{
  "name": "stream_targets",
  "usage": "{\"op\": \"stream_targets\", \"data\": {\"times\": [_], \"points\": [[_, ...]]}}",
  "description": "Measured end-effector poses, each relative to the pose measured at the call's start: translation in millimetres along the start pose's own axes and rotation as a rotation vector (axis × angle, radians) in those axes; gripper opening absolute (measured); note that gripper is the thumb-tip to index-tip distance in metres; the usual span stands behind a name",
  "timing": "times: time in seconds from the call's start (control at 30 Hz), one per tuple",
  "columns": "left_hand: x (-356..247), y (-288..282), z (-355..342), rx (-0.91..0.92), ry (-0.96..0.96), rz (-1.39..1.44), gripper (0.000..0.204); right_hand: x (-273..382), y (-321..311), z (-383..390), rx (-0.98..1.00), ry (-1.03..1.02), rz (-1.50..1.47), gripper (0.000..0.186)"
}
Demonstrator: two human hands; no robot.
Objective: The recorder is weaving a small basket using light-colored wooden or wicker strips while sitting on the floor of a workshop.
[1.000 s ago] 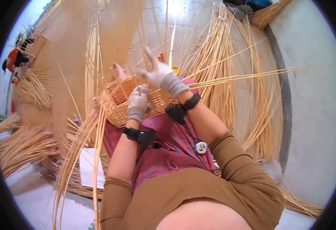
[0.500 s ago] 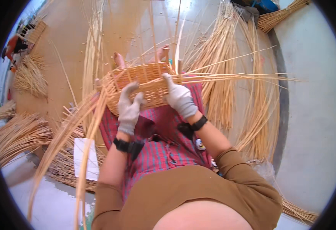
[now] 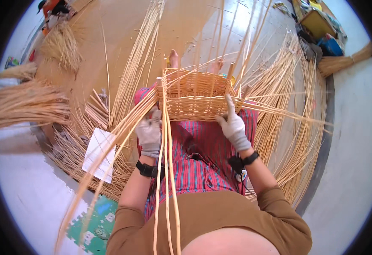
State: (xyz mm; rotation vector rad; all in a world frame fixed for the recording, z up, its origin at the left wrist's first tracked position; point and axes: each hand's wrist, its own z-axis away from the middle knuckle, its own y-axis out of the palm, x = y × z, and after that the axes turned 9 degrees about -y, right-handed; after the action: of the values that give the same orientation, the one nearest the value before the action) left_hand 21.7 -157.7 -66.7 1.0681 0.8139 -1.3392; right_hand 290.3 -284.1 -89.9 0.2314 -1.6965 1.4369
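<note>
A rectangular woven wicker basket [image 3: 196, 109] sits over my lap, its long front wall facing me and thin upright stakes rising from it. My right hand [image 3: 234, 127], in a pale grey work glove, grips the front right corner, thumb on the wall and index finger reaching up to the rim. At the front left corner my gloved left hand [image 3: 149, 134] closes around the basket's lower edge; its fingertips are partly hidden by loose canes. Long pale canes [image 3: 167, 170] trail from that corner toward me and to the lower left. More thin canes [image 3: 286, 114] stick out to the right.
Cane bundles [image 3: 275, 80] lie along the right, and others [image 3: 31, 104] at the left. A white sheet [image 3: 99, 154] rests on canes by my left arm, near a green foam mat [image 3: 94, 225]. Another person [image 3: 52, 7] is at the far left.
The view has shifted, and the basket now appears farther right and more level. My left hand has moved from the front wall to the left corner; several canes now hang straight toward me.
</note>
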Motion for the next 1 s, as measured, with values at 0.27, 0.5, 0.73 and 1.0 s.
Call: {"op": "stream_targets", "data": {"times": [0.27,0.5,0.73,1.0], "points": [[-12,-9,9,-0.22,0.26,-0.041,0.019,101,26,45,0.585,-0.744,-0.172,0.036],[-18,-35,56,0.154,-0.141,0.257,0.052,214,58,35,0.282,-1.443,-0.56,0.057],[-67,-42,11,0.459,0.483,-0.615,0.07,201,56,47,0.513,-1.41,-0.351,0.026],[-91,-1,-20,0.51,0.324,-0.059,0.025,169,-24,25,0.579,-1.108,-0.194,0.016]]}}
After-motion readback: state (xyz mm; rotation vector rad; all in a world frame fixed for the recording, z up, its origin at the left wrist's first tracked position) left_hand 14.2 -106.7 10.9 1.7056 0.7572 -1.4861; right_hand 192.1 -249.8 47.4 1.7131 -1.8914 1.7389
